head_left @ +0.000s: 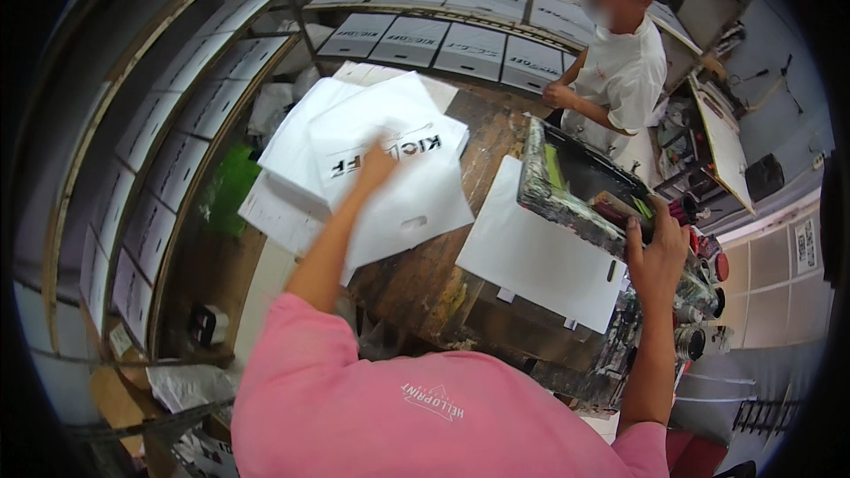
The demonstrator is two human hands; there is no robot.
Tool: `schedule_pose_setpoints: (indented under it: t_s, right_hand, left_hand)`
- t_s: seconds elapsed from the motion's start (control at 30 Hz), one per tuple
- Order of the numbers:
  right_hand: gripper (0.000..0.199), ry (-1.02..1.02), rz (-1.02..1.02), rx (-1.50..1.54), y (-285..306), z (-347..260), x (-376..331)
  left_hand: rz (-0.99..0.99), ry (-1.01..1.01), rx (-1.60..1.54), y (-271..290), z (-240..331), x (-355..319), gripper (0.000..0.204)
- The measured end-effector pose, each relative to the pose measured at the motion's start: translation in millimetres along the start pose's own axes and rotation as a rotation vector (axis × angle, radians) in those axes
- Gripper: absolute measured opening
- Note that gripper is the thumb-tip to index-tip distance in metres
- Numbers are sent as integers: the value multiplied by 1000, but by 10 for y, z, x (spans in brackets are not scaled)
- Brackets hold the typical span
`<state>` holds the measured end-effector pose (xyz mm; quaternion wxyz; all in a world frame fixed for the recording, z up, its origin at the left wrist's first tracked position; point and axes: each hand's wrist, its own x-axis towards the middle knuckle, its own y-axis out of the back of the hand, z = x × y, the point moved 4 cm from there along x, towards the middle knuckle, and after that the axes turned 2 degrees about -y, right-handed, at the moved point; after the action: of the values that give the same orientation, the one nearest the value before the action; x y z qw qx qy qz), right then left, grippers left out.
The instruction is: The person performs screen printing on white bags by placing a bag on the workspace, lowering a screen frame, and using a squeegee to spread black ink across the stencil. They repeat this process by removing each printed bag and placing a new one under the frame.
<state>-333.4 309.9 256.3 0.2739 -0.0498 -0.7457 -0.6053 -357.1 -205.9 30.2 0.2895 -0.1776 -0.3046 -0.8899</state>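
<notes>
My left hand (381,164), smeared by motion, is over a printed white bag (372,204) with a die-cut handle slot. That bag lies on top of a stack of white bags (288,146) at the left of the table. With my right hand (660,248) I grip the near right corner of a paint-stained screen-printing frame (571,221). The frame is tilted up at its hinged-looking far side; a squeegee (615,208) and green patches show inside it. Beneath and beside it lies a blank white bag (522,252).
The wooden table (403,288) is stained. Ink jars (691,341) crowd its right edge. Racks (177,142) of printed white bags stand at the left and back. Another person in a white shirt (633,71) stands beyond the frame. A green bag (230,190) is by the left rack.
</notes>
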Motion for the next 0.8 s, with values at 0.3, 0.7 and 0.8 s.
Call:
schedule_pose_setpoints:
  t_s: [0.3,0.7,0.8]
  right_hand:
    - [41,123,-558,169,-1116,113,-1532]
    - [56,147,-545,185,-2533,359,-2039]
    - [55,160,-455,161,-2919,632,-1540]
  left_hand:
    - [-539,1168,-1331,-790,1720,-2975,100]
    - [-496,1492,-1145,-1507,525,-3844,147]
    - [-303,1649,-920,-1422,736,-3759,142]
